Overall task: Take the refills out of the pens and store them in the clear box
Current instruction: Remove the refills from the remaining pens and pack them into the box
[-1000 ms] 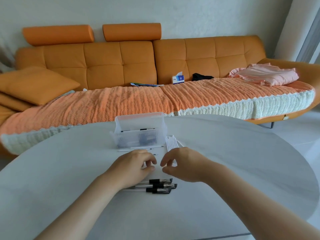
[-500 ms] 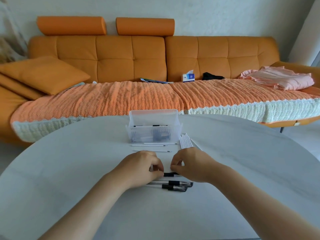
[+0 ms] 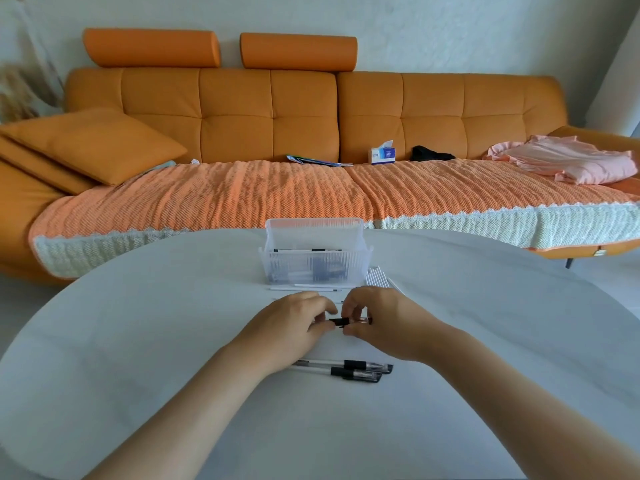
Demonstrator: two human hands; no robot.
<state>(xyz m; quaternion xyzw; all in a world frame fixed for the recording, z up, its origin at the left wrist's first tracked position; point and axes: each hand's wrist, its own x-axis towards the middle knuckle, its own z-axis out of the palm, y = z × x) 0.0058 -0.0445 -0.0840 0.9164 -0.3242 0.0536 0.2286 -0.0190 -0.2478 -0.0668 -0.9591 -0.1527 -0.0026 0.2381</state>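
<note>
- The pen (image 3: 337,321) in work is now off the table (image 3: 166,348), held level between both hands. Only its black grip section shows in the gap between them.
- A second ago, both hands were reaching down over the group of pens. This pen has since been taken from that group.
- My left hand (image 3: 292,327) has its fingers curled and clamped on the barrel end.
- My right hand (image 3: 381,323) pinches the pen beside the black section with thumb and forefinger.
- I judge this two-handed grip to be the start of unscrewing the pen to free its refill. I cannot tell whether the joint is loose yet.
- Two remaining pens (image 3: 349,369) lie side by side on the table, nearer to me than the hands, untouched.
- Loose refills (image 3: 304,288) lie just in front of the clear box (image 3: 273,268), not yet stored.
- The box stands open beyond the hands, with dark items inside that I cannot identify.
- A row of white sticks (image 3: 374,276) lies just to the right of the box.
- I judge the task part done: at least three pens are left to process.
</note>
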